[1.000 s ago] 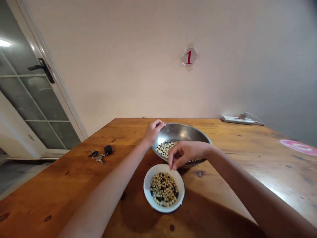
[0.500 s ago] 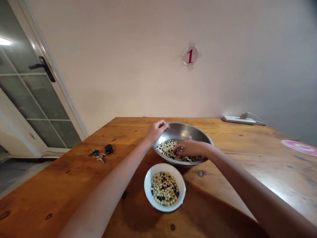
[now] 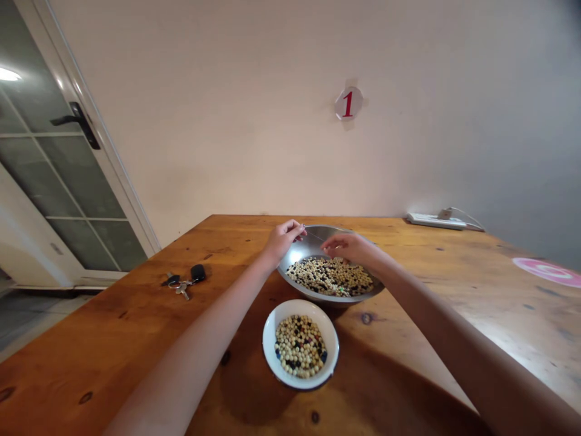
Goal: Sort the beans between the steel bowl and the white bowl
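My left hand [image 3: 284, 241] is closed in a pinch over the left far rim of a steel bowl [image 3: 295, 287]. From its fingertips a thin needle or wire [image 3: 315, 233] reaches right, across the bowl. My right hand [image 3: 348, 247] is raised above the beads, fingers pinched close to the far end of that thin line. Whatever sits between those fingertips is too small to make out. Many cream and dark beads [image 3: 329, 277] cover the bottom of the bowl. Nearer to me stands a white enamel bowl [image 3: 269, 348] holding cream, black, blue and a few red beads [image 3: 299, 348].
A bunch of keys [image 3: 183, 286] with a black fob lies on the wooden table [image 3: 149, 345] to the left. Along the wall at the back right is a power strip [image 3: 436, 220] with a plug and cable. A pink round sticker [image 3: 547, 271] marks the right side.
My right hand has risen out of the beads and moved up toward the thin line in my left hand, uncovering more beads. My left hand has stayed nearly in place.
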Demonstrator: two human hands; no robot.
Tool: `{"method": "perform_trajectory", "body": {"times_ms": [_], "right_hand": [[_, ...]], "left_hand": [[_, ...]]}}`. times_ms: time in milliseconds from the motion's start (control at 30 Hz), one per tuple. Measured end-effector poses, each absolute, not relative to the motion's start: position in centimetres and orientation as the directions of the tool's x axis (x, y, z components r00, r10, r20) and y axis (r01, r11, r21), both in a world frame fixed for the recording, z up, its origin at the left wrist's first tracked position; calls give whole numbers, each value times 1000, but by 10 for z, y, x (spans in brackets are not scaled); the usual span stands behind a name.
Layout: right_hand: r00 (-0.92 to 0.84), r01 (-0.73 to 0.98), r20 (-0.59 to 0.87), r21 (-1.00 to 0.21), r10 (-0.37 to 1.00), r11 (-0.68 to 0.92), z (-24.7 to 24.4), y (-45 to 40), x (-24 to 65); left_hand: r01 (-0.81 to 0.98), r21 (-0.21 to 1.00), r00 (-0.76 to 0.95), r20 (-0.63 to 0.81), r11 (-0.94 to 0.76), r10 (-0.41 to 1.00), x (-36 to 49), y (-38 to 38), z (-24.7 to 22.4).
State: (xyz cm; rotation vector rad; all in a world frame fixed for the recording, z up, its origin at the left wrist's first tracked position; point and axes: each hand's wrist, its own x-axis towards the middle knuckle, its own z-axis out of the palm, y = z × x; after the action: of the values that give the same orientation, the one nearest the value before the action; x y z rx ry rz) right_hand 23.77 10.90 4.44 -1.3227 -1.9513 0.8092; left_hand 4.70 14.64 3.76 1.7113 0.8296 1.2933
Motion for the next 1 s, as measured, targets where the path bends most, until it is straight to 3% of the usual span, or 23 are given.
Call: {"method": "perform_trajectory", "body": {"times_ms": [133, 333, 1000], "right_hand": [[-184, 350, 154, -913, 971, 211, 49, 105, 241], [-234, 251, 132, -949, 963, 191, 51, 103, 241], [-287, 214, 170, -948, 943, 236, 49, 104, 240]], "left_hand": [[-14, 903, 264, 417, -429, 870, 47, 147, 38], [-69, 878, 302, 471, -474, 829, 46, 146, 38], [-90, 862, 296, 501, -499, 813, 46, 146, 37]]}}
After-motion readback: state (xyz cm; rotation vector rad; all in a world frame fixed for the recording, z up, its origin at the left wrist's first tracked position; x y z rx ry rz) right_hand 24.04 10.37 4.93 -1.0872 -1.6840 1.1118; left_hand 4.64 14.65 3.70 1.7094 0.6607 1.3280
